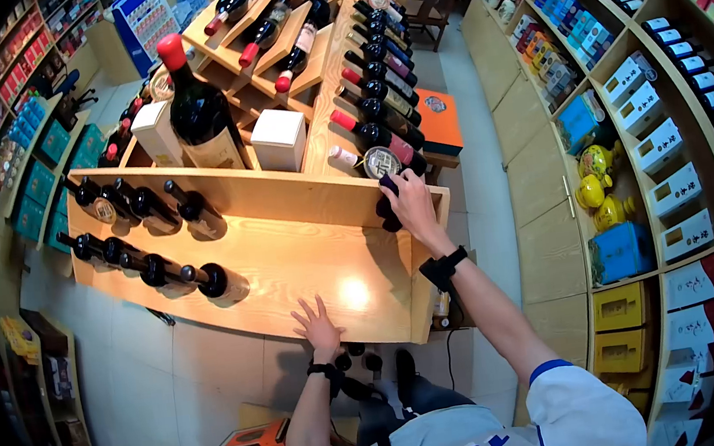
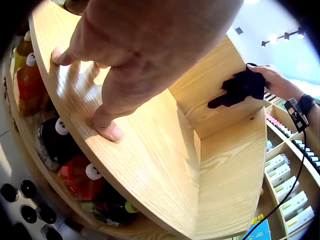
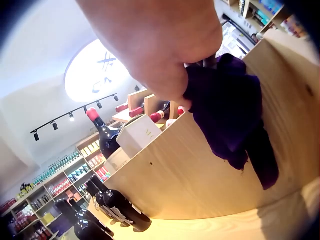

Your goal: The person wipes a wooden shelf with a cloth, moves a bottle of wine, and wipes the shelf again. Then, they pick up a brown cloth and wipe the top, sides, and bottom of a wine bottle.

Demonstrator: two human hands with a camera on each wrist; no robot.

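Note:
My right hand (image 1: 415,207) grips a bunched dark purple cloth (image 3: 227,107) at the top edge of the upright wooden panel (image 3: 185,170). Part of the cloth hangs down the panel's near face. Palm down and fingers spread, my left hand (image 1: 319,326) rests on the front edge of the wooden shelf top (image 1: 291,266). In the left wrist view, the fingertips of that left hand (image 2: 127,65) touch the board. Dark wine bottles (image 1: 218,283) stand upright on the left part of this shelf.
Behind the panel are a large red-capped bottle (image 1: 199,109), a white box (image 1: 279,139) and a row of lying wine bottles (image 1: 377,88). Bottled drinks (image 2: 82,177) sit on a lower shelf under the board. A tall stocked shelf unit (image 1: 565,190) lines the right side.

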